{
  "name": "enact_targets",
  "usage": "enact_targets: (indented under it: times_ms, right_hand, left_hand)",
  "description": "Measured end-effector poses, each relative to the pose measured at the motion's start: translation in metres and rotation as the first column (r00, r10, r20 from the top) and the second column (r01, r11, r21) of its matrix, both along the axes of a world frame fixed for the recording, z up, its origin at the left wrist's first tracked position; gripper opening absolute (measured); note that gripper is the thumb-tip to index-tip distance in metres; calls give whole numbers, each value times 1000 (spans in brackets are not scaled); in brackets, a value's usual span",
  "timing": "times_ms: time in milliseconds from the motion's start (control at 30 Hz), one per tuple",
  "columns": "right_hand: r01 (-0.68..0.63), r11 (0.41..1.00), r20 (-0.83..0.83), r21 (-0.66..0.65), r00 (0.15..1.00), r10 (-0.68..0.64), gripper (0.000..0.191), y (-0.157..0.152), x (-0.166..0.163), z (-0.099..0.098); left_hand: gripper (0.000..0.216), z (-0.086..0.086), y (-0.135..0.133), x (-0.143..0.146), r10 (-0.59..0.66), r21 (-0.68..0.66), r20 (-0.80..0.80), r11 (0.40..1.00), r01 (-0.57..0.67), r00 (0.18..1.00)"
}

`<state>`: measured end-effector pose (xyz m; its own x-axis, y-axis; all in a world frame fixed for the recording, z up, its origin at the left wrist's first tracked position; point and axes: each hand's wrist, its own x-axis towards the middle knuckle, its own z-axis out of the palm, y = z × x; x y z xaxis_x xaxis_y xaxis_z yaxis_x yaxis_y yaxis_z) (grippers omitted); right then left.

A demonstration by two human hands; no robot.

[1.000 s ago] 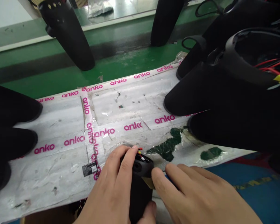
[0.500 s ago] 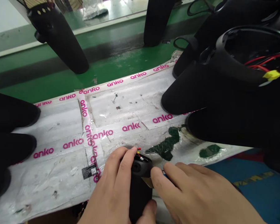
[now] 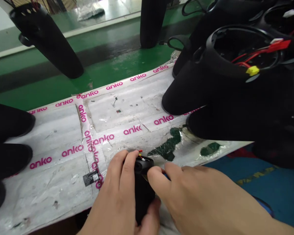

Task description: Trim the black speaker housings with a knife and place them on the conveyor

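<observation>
My left hand (image 3: 120, 199) is wrapped round a small black handle-shaped part (image 3: 142, 189) at the near edge of the bench, with fingers on its left side and the thumb under it. Thin red and white wires (image 3: 140, 156) stick out of the part's open top. My right hand (image 3: 193, 199) rests against the part's right side, its thumb and forefinger pinched on something small and tan at the part's rim; what it is I cannot make out.
The bench top is covered with a grey sheet (image 3: 63, 182) taped down with white "anko" tape (image 3: 132, 130). Several black conical housings (image 3: 210, 88) lie at the right, one open with red wires and a yellow connector (image 3: 252, 70). More black housings (image 3: 9, 120) lie at the left. A green conveyor belt (image 3: 117, 65) runs behind.
My right hand's fingers have slid left, closer over the top of the black part. The view has shifted a little to the right and down.
</observation>
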<state>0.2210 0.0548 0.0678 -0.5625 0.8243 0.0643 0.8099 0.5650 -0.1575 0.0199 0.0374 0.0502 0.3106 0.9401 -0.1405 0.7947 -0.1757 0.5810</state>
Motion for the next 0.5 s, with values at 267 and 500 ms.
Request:
enact_targets:
  times_ms: [267,500]
  right_hand:
    - [-118,979,125,-165,982,139,31,19,-4,28]
    - [-32,995,78,91,997,25,39,-14,13,21]
  left_hand:
    - [67,9,8,-7,-57,-55,38,997,59,998]
    - [69,5,-1,-2,33,-52,139,998,-26,990]
